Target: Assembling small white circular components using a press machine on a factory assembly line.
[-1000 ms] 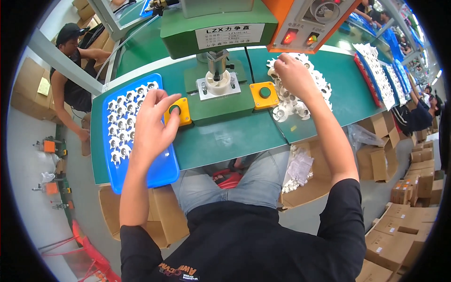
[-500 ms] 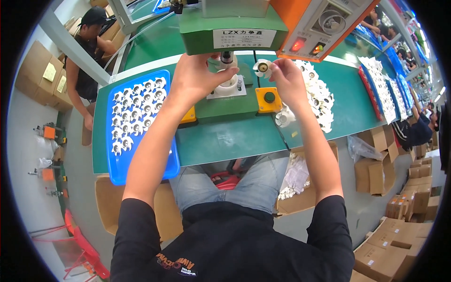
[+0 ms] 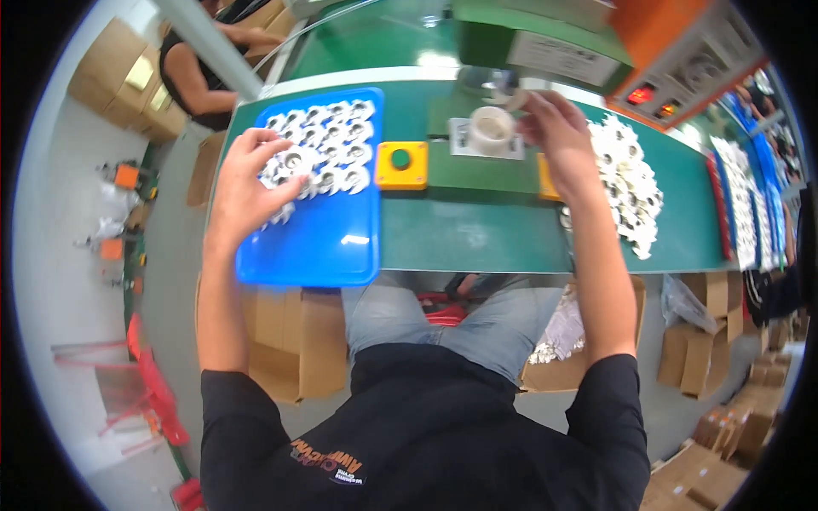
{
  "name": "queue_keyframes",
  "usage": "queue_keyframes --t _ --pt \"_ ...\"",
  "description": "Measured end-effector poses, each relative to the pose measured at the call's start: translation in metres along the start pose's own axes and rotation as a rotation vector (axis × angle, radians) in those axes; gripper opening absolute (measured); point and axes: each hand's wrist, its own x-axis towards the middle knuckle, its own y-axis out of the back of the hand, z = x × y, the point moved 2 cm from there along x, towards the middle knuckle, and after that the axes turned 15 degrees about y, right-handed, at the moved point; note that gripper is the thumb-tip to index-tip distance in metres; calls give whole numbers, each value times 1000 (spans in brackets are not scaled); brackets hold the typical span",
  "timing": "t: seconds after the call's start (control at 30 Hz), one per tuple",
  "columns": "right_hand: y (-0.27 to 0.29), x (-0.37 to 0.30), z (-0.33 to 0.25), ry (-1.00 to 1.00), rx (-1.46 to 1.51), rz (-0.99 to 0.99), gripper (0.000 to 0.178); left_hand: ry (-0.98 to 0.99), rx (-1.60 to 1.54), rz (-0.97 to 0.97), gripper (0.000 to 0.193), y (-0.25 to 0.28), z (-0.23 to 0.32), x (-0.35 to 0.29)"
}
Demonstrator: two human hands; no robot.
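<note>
Desk [image 3: 477, 238] carries a blue tray [image 3: 311, 243] at ten o'clock, where the left hand [image 3: 241, 189] pinches a white part [image 3: 294, 161] above it. By the white cup [image 3: 492, 130] at one o'clock, the right hand [image 3: 559, 134] is curled; whether it grips anything cannot be told.

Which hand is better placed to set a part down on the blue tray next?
Probably the left hand: it holds a white part over the blue tray, while the right hand is across at the press.
</note>
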Motion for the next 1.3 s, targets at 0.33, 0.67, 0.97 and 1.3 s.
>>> queue_keyframes --t 0.33,0.67,0.97,1.3 --pt "17 -19 -3 -55 -93 -43 27 41 157 -106 44 -30 -23 -65" --pt "56 -62 4 278 -676 -120 23 39 144 -23 42 -36 -8 -57" --pt "53 -84 12 740 -1185 -214 27 -184 -38 -101 43 -79 75 -14" --pt "66 -81 5 604 -1180 -289 26 -213 -55 -50 26 -93 90 0"
